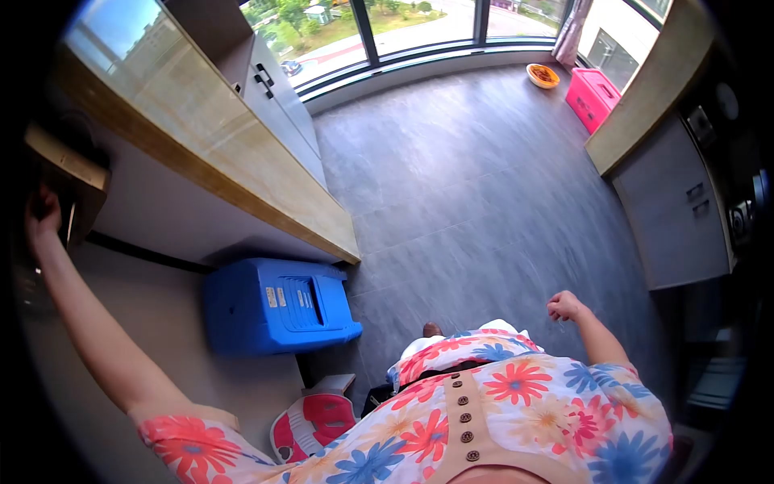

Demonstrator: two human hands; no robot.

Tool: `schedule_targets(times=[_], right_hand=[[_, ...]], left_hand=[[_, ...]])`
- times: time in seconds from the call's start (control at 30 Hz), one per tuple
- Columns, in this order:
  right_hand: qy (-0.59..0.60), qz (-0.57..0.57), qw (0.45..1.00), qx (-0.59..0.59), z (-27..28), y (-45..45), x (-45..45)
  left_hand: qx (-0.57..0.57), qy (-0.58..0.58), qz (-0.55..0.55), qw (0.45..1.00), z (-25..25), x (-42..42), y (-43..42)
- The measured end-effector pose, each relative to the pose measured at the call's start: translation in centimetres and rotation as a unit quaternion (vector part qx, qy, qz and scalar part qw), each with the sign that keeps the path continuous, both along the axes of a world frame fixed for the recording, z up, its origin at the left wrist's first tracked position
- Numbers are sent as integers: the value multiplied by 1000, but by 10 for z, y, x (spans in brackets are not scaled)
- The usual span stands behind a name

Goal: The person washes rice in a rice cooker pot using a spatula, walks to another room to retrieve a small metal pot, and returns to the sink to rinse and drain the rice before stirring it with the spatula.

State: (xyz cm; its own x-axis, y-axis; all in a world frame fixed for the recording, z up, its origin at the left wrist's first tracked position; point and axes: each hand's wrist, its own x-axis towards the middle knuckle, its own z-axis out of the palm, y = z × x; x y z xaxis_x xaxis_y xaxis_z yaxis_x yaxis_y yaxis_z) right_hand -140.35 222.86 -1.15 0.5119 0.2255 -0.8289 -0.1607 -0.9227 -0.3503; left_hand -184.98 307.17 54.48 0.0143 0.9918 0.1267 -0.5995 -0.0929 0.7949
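At the far left edge, my left hand point(43, 216) is raised beside a tan and dark object point(76, 173) on the wall side. Its fingers are curled in shadow, and what they touch is too dark to make out. My right hand point(565, 306) hangs over the grey floor point(459, 194) at the right of my body, with its fingers curled in and nothing visible in them. Below and right of my left arm stands a blue plastic box point(282, 306) with labels on its front.
A red and white item point(313, 423) lies beside my body at lower left. A stone-edged partition point(242, 189) runs along the left. Cabinets point(673, 206) stand at right. Near the windows are a pink box point(592, 98) and a bowl point(543, 77) of orange-brown contents.
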Motion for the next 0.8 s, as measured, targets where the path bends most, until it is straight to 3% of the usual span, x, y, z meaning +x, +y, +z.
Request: schedule_targets(times=[0.1,0.17,0.3,0.37,0.47,0.5,0.6,0.63,0.7,0.8], right_hand=[[0,11,1000,8,-3,6,7],[-3,18,1000,20,-3,9,11],[-11,35,998,51,-2,-5,22],[-13,28,998,58,-7,-30,30],[-15,-6,998,62,-14,-74,43],[-13,-18,998,60,-15,-92,47],[-12,-51,997,57,-22,-154,53],[-13,-61,996,56,-23,-176,55],[-16,-100,994,51,-23,-220,53],[-11,-175,983,47,-27,-293,43]], left_hand=[[-53,-36,21,998,0,39,-98],[-11,-35,-84,996,0,13,-87],[-37,-72,-132,988,-5,32,-150],[-263,-332,-130,897,1,70,-218],[-183,-247,-323,895,-23,76,-236],[-29,-12,-325,945,-25,83,-250],[39,32,-397,916,-45,120,-318],[23,32,-319,947,-49,150,-364],[27,23,-318,947,-72,193,-428],[35,-1,-544,839,-126,230,-431]])
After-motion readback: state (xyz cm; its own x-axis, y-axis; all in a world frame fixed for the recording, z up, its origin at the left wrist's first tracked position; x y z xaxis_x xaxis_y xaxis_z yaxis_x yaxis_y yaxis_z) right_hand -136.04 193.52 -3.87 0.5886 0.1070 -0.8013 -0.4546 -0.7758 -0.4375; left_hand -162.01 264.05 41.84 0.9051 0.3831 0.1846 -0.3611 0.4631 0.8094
